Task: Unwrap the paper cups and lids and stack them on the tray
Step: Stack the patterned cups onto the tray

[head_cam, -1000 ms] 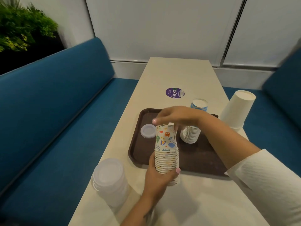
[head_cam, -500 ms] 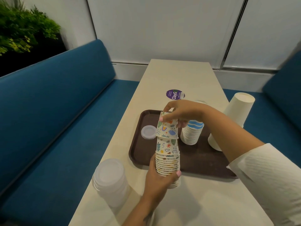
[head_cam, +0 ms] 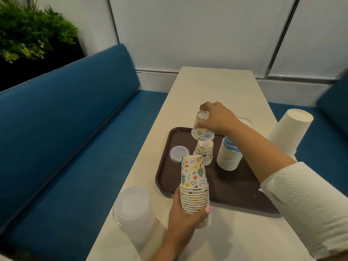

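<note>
Cream table (head_cam: 216, 87) between blue benches (head_cam: 75, 129); left hand (head_cam: 185, 219) grips the cup stack (head_cam: 194, 187), right hand (head_cam: 216, 117) pinches one cup (head_cam: 202, 131) above the brown tray (head_cam: 235, 185).

Four stacks of cups are showing around the brown tray (head_cam: 235, 187): one patterned stack (head_cam: 194, 187) in front of it, one blue-striped stack (head_cam: 228, 157) on it, one tall white stack (head_cam: 288, 130) to its right. Two single patterned cups (head_cam: 202, 129) are above it. One loose lid (head_cam: 178, 153) is lying on it, and one lid stack (head_cam: 133, 210) is standing to its left.
</note>
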{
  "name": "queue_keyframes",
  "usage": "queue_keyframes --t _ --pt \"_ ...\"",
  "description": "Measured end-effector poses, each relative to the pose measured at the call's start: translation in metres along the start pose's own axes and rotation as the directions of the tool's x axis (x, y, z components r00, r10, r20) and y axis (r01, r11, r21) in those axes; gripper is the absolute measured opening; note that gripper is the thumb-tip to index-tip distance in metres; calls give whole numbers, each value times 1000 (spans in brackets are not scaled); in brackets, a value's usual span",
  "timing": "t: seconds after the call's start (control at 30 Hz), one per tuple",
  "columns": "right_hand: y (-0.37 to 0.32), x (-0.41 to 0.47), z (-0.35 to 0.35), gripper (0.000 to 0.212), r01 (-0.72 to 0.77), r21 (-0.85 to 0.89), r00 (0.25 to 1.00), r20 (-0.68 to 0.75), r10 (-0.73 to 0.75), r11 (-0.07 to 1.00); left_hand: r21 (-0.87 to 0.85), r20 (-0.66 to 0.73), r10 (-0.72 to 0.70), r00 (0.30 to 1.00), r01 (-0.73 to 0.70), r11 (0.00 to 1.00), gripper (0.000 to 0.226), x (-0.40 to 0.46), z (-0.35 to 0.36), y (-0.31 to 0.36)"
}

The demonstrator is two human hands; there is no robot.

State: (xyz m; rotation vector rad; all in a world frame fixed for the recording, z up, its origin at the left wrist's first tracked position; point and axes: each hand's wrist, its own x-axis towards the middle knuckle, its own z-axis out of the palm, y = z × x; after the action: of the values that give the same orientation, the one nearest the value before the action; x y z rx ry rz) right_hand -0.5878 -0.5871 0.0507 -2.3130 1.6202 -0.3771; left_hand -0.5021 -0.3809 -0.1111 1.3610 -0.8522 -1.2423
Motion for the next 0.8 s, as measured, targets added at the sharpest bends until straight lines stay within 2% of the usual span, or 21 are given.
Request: queue_keyframes --t 0.13,0.3,0.53,0.6,0.7,0.73,0.8 --pt "9 4 26 60 -40 -156 994 97 56 987 1 -10 12 1000 -12 1000 87 2 -1 1" --pt "20 6 50 59 -37 -179 987 145 64 983 15 -12 13 1000 -13 1000 97 7 -2 -1" --pt "28 4 63 72 -5 -243 971 230 63 970 23 -30 45 999 -45 999 86 13 -3 2" --pt "25 0 54 64 23 -152 986 165 2 988 29 -30 56 998 -55 998 86 14 -3 4" --pt "10 -13 32 48 82 62 996 -34 -80 995 41 -35 74 997 -72 997 88 17 0 8" --pt "5 -18 24 49 85 137 996 -48 -79 987 38 -37 76 996 -74 997 88 18 1 9" --pt "-3 -30 13 56 47 296 995 73 -72 954 38 -39 81 996 -80 996 87 20 4 12"
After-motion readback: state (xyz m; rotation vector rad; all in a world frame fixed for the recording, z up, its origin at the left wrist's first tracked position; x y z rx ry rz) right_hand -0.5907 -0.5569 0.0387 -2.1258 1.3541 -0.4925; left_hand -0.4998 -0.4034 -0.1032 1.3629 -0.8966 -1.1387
